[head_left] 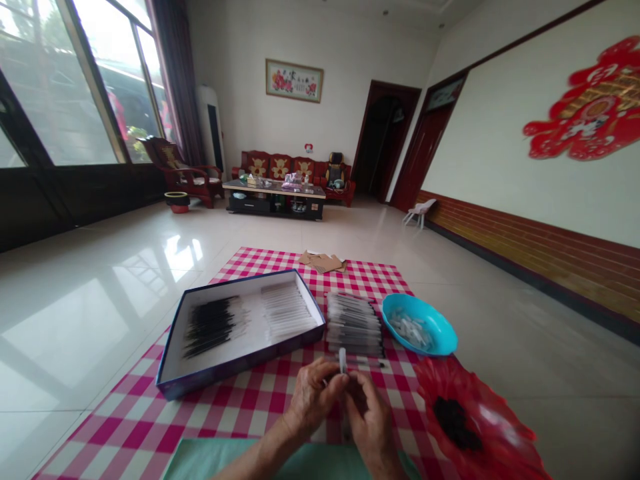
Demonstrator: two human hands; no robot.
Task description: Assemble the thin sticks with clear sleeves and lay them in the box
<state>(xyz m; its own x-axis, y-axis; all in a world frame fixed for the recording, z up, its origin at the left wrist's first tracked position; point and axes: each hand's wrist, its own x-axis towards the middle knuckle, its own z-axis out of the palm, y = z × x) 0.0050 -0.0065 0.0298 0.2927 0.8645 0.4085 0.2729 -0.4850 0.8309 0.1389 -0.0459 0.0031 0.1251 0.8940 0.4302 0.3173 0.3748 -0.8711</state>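
Note:
My left hand (311, 395) and my right hand (370, 417) meet at the front of the checked tablecloth, fingers closed in a pinch. Between them stands a pen (343, 360), its whitish cap end up; the lower part is mostly hidden by my fingers. Just beyond lies a stack of capped pens (353, 323), with one loose pen (367, 363) at its near side. To the left, a shallow box (240, 360) holds black pen refills (210, 327) and clear pen barrels (286, 310). A blue bowl (443, 327) to the right contains translucent caps (411, 329).
A red petal-edged dish (505, 427) with small black pieces (456, 423) sits at the right front. Cardboard pieces (324, 262) lie at the cloth's (260, 257) far edge. Farther off are a coffee table (275, 190), a wooden sofa (245, 161) and a small white chair (420, 210).

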